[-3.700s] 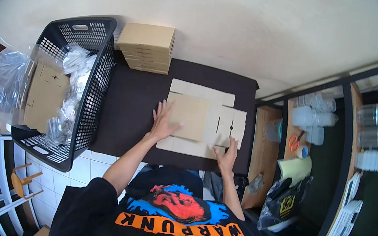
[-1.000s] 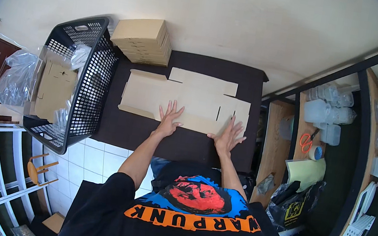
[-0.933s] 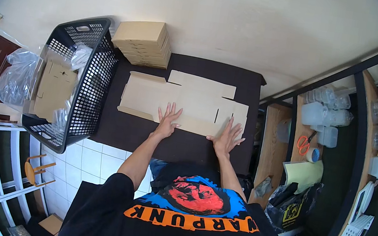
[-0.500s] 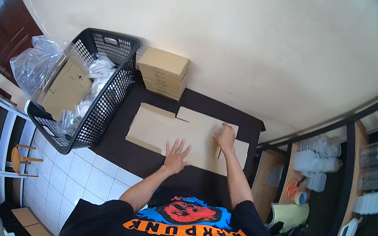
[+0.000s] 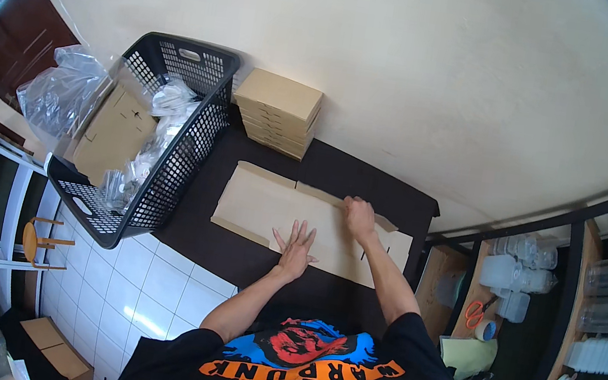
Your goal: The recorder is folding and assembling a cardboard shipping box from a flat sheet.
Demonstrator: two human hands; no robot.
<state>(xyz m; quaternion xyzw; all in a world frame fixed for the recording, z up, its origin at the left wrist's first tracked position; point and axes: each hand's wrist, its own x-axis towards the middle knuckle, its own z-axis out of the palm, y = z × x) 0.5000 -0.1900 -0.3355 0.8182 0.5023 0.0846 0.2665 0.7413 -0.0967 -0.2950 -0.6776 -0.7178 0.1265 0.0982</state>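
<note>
On the dark tabletop (image 5: 192, 205) before me lies a brown cardboard box blank (image 5: 263, 203), mostly flat, with creased flaps and slots. My left hand (image 5: 295, 253) rests on its near half, fingers spread and palm down. At the far edge my right hand (image 5: 359, 219) has its fingers curled around the far flap, which stands partly folded up. The fingertips of the right hand are partly hidden. Beyond the blank, against the wall, stands a stack of several closed brown boxes (image 5: 280, 96).
A black plastic basket (image 5: 209, 117) at the left holds clear plastic packages and cardboard sheets; a clear bag (image 5: 59, 94) hangs over its side. Shelves at the right carry plastic containers (image 5: 508, 272), orange-handled scissors (image 5: 474, 314) and a tape roll (image 5: 485, 330). A wooden stool (image 5: 31, 240) stands on the tiled floor.
My right hand has lifted the far flap, which lay flat before and is now partly folded up. My left hand stays spread on the cardboard. The whole view has shifted slightly.
</note>
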